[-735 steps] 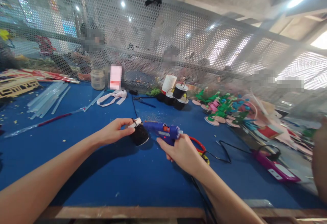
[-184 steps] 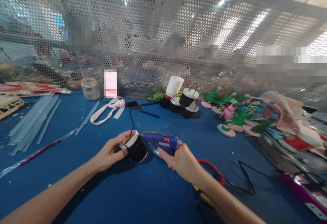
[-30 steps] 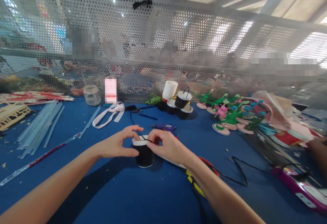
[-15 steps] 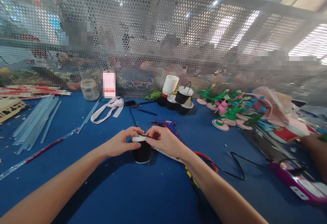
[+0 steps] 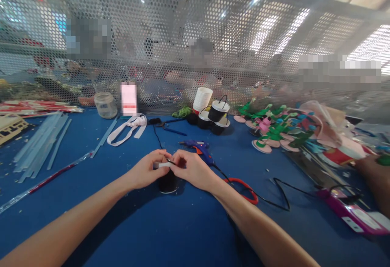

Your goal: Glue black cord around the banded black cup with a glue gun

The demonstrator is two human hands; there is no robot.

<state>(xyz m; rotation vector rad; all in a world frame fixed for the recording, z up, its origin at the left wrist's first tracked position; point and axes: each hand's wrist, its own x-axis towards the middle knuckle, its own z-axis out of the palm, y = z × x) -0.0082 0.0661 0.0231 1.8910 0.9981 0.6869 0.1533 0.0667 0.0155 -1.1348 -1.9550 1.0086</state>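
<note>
A small black paper cup (image 5: 167, 184) with a white rim stands on the blue table between my hands. My left hand (image 5: 150, 169) is closed on the cup's rim, thumb at the near side. My right hand (image 5: 189, 169) pinches a thin black cord (image 5: 171, 162) at the rim, its fingertips close to those of the left. This cord runs back to a small dark bundle (image 5: 154, 121). Beyond my right hand lies a blue glue gun (image 5: 198, 146). The cup's inside and part of its rim are hidden by my fingers.
Finished-looking black cups with cord handles (image 5: 218, 112) stand near white stacked cups (image 5: 202, 100). Around them are a glass jar (image 5: 105, 105), white ribbon (image 5: 122, 132), glue sticks (image 5: 42, 145), green figures (image 5: 274, 131), a purple power strip (image 5: 350, 212) and another person's hand (image 5: 373, 177).
My right hand has shifted slightly left, closer to my left hand, still pinching the cord. The cup remains under both hands. The whole view has shifted slightly.
</note>
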